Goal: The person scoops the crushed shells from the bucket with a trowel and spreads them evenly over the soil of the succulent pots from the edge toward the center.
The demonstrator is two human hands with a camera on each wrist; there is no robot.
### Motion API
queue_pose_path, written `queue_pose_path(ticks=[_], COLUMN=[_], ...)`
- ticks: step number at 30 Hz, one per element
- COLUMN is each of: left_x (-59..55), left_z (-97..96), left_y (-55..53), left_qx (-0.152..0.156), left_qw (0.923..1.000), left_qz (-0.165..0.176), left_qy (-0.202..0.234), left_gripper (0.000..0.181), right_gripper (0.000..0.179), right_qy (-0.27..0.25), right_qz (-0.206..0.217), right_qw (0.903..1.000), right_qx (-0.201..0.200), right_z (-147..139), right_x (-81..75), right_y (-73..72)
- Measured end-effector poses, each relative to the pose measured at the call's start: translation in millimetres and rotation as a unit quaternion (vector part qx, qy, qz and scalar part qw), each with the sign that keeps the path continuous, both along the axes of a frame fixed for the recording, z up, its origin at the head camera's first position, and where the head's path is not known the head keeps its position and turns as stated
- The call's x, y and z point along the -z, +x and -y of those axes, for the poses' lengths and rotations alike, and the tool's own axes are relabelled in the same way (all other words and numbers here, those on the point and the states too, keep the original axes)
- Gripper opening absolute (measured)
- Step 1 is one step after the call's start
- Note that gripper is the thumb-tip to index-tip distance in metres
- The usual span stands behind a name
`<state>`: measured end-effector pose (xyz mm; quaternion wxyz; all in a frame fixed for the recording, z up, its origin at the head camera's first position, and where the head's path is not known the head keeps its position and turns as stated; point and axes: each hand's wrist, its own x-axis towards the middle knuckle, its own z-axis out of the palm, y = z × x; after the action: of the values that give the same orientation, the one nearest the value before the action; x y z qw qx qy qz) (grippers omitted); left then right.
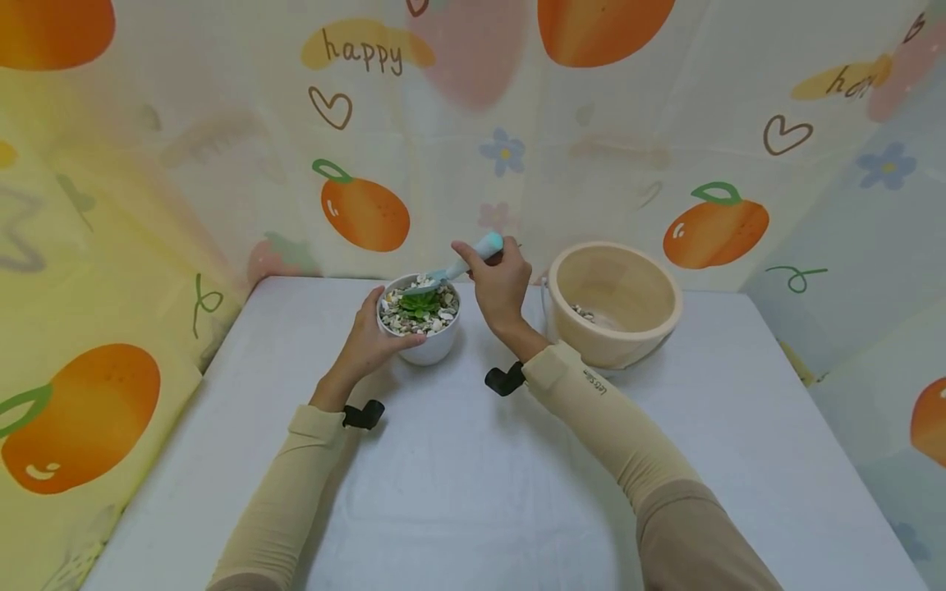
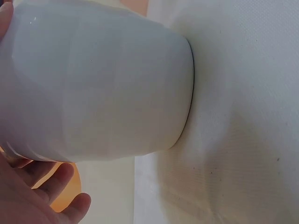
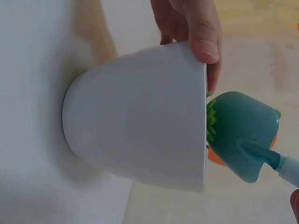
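A white flowerpot (image 1: 429, 351) stands on the cloth-covered table, filled with pale pebbles (image 1: 442, 320) around a green succulent (image 1: 420, 305). My left hand (image 1: 369, 335) grips the pot near its rim, thumb across the near side and fingers at the far left. The right hand (image 1: 502, 283) holds a small blue trowel (image 1: 461, 264) by its handle, above and to the right of the pot. In the right wrist view the blade of the trowel (image 3: 243, 133) tilts over the rim, right beside the leaves. The left wrist view shows the pot's side (image 2: 103, 84) with fingers below.
To the right of the pot stands a cream bucket (image 1: 613, 349) with a few pebbles (image 1: 584, 313) on its floor. White cloth (image 1: 473, 492) covers the table. A printed fabric backdrop (image 1: 451, 164) rises right behind the table's far edge.
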<state>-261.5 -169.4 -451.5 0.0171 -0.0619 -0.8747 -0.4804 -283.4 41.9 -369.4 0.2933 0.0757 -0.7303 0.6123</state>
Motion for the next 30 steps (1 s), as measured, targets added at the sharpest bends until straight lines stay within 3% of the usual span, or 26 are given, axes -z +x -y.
queue_pose_path(ticks=[9,21,30], left_x=[0.0,-0.4,-2.4], left_z=[-0.3,4.1,6.2], left_y=[-0.4,-2.3,-4.5], left_qx=[0.002,0.013,0.021], left_qw=[1.0,0.9999,0.9996], left_qz=[-0.001,-0.001,0.02], left_qy=[0.004,-0.002,-0.001], left_gripper=[0.115,0.113,0.117], right_gripper=[0.041,0.036,0.035], right_qy=[0.033,-0.009,-0.031], right_qz=[-0.015,-0.008,-0.006], right_qw=[0.9993,0.9999,0.9995], right_qx=[0.009,-0.006,-0.008], right_z=[-0.2,-5.8,-8.1], right_x=[-2.8,2.3,-0.8], right_y=[1.7,0.4,-2.2])
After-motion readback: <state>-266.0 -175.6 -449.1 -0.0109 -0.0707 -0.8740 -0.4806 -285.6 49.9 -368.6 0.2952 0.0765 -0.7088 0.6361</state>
